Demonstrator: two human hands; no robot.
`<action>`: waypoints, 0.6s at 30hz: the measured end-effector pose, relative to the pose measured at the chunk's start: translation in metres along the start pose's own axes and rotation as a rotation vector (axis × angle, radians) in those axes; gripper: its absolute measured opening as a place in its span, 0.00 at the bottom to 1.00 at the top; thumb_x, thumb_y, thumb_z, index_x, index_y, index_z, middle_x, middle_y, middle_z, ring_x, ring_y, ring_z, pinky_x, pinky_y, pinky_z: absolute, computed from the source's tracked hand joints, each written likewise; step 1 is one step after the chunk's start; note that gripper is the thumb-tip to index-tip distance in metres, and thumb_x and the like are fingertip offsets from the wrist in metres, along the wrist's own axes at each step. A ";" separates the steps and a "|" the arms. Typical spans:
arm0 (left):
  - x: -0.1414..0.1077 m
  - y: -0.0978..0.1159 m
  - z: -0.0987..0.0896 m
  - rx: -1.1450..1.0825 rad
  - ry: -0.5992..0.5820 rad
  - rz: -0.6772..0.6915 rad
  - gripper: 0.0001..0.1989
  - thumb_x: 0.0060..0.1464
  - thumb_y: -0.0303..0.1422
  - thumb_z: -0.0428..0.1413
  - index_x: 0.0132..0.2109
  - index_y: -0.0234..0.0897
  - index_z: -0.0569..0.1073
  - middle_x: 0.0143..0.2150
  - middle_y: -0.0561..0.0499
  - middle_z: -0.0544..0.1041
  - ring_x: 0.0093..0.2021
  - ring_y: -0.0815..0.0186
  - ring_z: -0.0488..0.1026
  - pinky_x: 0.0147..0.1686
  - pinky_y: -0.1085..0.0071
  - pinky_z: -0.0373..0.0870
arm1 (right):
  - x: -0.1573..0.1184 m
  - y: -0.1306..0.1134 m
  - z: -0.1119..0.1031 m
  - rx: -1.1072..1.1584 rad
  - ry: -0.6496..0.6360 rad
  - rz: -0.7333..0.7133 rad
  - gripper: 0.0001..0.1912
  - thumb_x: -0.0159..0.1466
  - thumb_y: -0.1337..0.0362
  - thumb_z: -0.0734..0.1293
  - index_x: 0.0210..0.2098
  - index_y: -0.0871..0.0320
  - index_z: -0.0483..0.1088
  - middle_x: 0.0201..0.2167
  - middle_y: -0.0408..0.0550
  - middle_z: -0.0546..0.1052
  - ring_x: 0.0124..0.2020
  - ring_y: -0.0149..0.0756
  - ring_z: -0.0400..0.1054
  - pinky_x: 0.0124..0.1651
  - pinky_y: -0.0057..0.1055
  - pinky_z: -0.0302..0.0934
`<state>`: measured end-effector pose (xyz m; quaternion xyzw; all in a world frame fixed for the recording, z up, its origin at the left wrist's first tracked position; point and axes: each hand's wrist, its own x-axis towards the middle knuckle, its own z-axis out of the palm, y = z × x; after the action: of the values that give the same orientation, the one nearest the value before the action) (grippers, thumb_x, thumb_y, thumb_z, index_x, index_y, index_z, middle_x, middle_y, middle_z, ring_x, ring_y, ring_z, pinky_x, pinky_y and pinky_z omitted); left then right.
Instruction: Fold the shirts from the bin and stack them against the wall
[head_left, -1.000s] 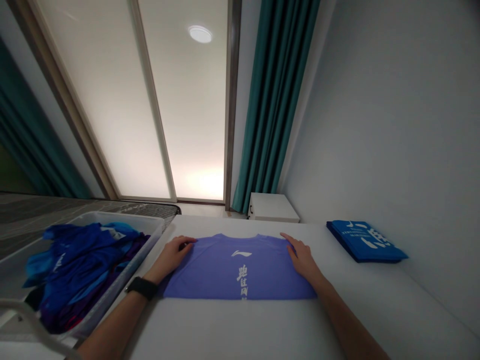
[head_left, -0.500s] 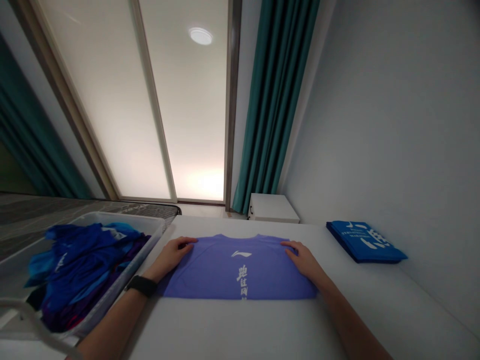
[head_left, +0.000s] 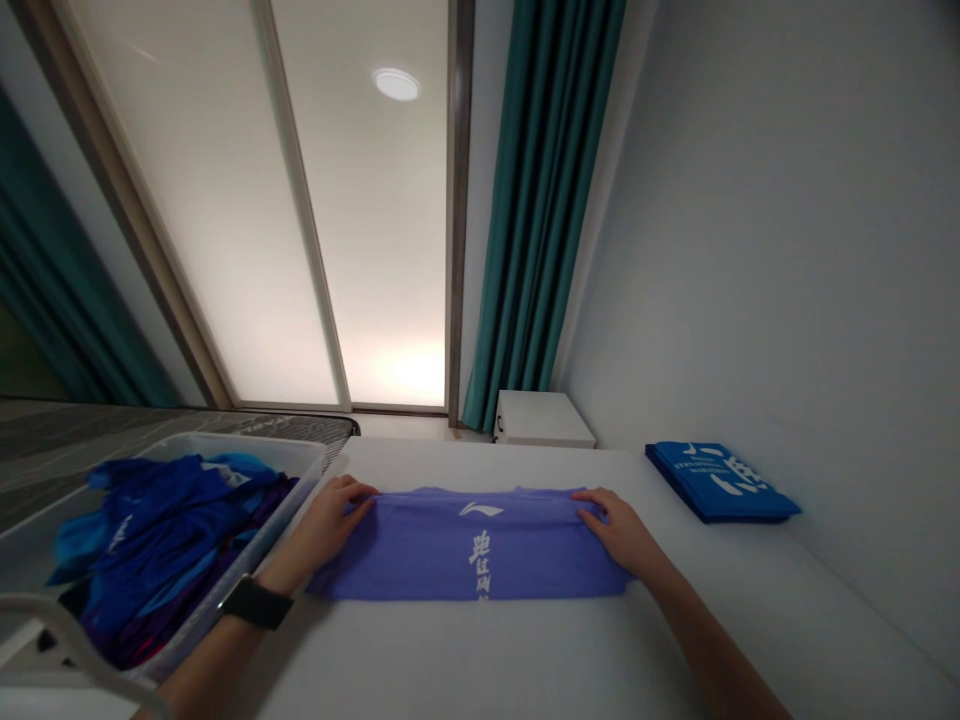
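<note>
The left hand (head_left: 330,522) and right hand (head_left: 621,535), well apart, are clamped on the upper edge of a periwinkle-blue printed T-shirt (head_left: 469,560) lying flat between them on the white bench (head_left: 465,665), a two-ended hold that seems meant to keep the fabric level. Left of the left hand, a translucent plastic bin (head_left: 296,455) holds a loose heap of blue garments (head_left: 165,540), while right of the right hand a neatly folded blue shirt (head_left: 716,483) sits apparently out of the way by the pale wall (head_left: 750,250). Farther ahead of the hands stand a small white cabinet (head_left: 541,420) and a teal curtain (head_left: 540,200).
</note>
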<state>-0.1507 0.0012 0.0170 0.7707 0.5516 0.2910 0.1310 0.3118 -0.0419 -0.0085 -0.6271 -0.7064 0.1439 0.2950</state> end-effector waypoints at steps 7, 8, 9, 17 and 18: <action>-0.019 0.014 -0.007 -0.315 0.033 -0.094 0.19 0.53 0.51 0.51 0.32 0.39 0.69 0.39 0.47 0.77 0.43 0.58 0.73 0.46 0.64 0.70 | -0.011 -0.008 -0.014 0.149 0.000 -0.015 0.12 0.60 0.54 0.63 0.30 0.54 0.71 0.45 0.53 0.73 0.50 0.44 0.66 0.55 0.39 0.59; -0.022 0.016 -0.007 -0.407 0.011 -0.130 0.19 0.54 0.51 0.51 0.31 0.39 0.67 0.40 0.47 0.77 0.42 0.59 0.73 0.44 0.65 0.70 | -0.012 -0.009 -0.016 0.222 -0.022 -0.010 0.13 0.60 0.53 0.63 0.29 0.54 0.70 0.48 0.53 0.72 0.51 0.44 0.66 0.56 0.39 0.58; -0.023 0.018 -0.006 -0.483 -0.006 -0.166 0.19 0.54 0.51 0.51 0.30 0.39 0.65 0.39 0.47 0.77 0.41 0.60 0.74 0.42 0.66 0.71 | -0.014 -0.009 -0.018 0.294 -0.054 -0.002 0.14 0.61 0.51 0.63 0.29 0.55 0.68 0.49 0.52 0.73 0.53 0.44 0.66 0.56 0.39 0.58; -0.006 0.012 0.014 -0.482 0.059 -0.335 0.22 0.45 0.54 0.55 0.31 0.39 0.64 0.21 0.57 0.70 0.20 0.68 0.66 0.19 0.74 0.58 | 0.007 -0.006 0.005 0.328 0.035 0.130 0.15 0.61 0.50 0.60 0.34 0.55 0.68 0.32 0.47 0.77 0.37 0.40 0.71 0.41 0.33 0.63; -0.003 0.009 0.015 -0.444 0.056 -0.320 0.21 0.44 0.53 0.54 0.33 0.39 0.65 0.22 0.56 0.71 0.21 0.67 0.67 0.20 0.74 0.60 | 0.012 -0.005 0.010 0.279 0.053 0.117 0.14 0.61 0.52 0.59 0.36 0.54 0.68 0.31 0.46 0.76 0.37 0.40 0.71 0.41 0.33 0.63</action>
<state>-0.1349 -0.0026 0.0088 0.6176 0.5925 0.4017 0.3258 0.3018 -0.0296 -0.0109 -0.6236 -0.6339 0.2411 0.3889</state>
